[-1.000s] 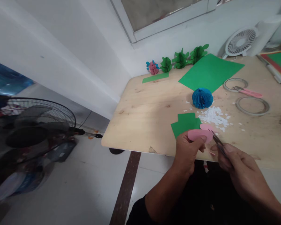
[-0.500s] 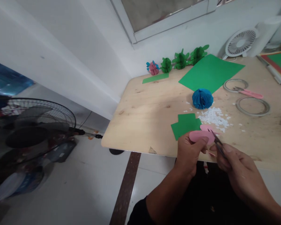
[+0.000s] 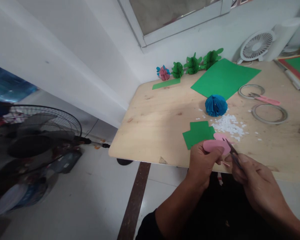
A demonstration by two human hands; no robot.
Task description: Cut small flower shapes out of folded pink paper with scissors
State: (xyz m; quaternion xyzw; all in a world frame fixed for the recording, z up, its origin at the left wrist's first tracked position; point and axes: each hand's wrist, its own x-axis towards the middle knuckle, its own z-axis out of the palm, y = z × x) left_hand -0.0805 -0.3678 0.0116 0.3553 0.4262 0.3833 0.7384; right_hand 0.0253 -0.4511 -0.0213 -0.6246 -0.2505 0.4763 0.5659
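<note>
At the table's front edge, my left hand [image 3: 202, 163] pinches a rounded piece of pink paper [image 3: 213, 145]. My right hand [image 3: 250, 170] is closed on dark scissors [image 3: 234, 153], whose slightly parted blades point up and left at the right end of the pink paper. Another pink piece [image 3: 221, 136] shows just behind the held one. Green paper [image 3: 198, 133] with a stepped outline lies behind my left hand. Farther back sits a blue folded-paper ball [image 3: 216, 105], beside a scatter of small white paper bits [image 3: 230, 126].
Several folded-paper figures [image 3: 193, 64] line the wall behind a green strip [image 3: 166, 83]. A large green sheet [image 3: 225, 78], two tape rolls [image 3: 270, 114], pink-handled snips [image 3: 266, 99] and a small white fan [image 3: 257, 45] are at right. A black floor fan [image 3: 42, 133] stands left.
The held pink paper has shifted slightly right, and the scissor blades have changed angle a little. Both hands keep their hold.
</note>
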